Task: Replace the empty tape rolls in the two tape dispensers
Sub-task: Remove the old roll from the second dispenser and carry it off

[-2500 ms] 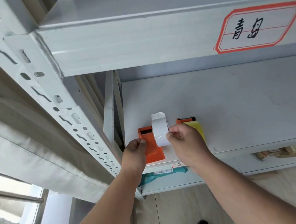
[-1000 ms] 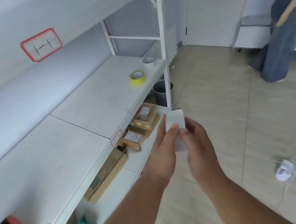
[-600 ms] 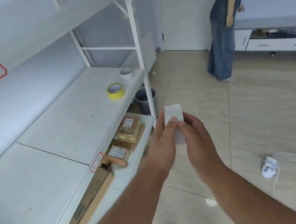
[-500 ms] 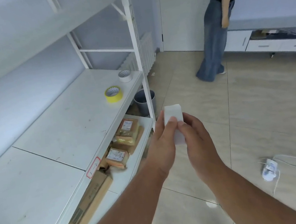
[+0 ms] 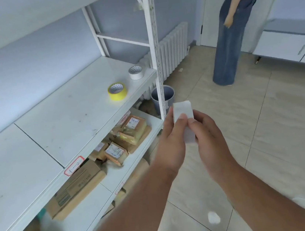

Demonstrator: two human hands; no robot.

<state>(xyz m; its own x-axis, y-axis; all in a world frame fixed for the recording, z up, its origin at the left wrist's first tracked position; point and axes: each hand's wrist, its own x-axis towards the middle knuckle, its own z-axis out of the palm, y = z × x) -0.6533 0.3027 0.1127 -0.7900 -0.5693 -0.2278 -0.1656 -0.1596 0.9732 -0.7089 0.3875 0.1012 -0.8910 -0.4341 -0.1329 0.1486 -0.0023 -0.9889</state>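
Between both hands [image 5: 189, 139], empty roll [image 5: 184, 119]

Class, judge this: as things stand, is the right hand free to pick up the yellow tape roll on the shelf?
Probably not yet. The right hand and left hand both grip the empty white roll, and the yellow tape roll lies farther along the shelf, though nothing blocks it.
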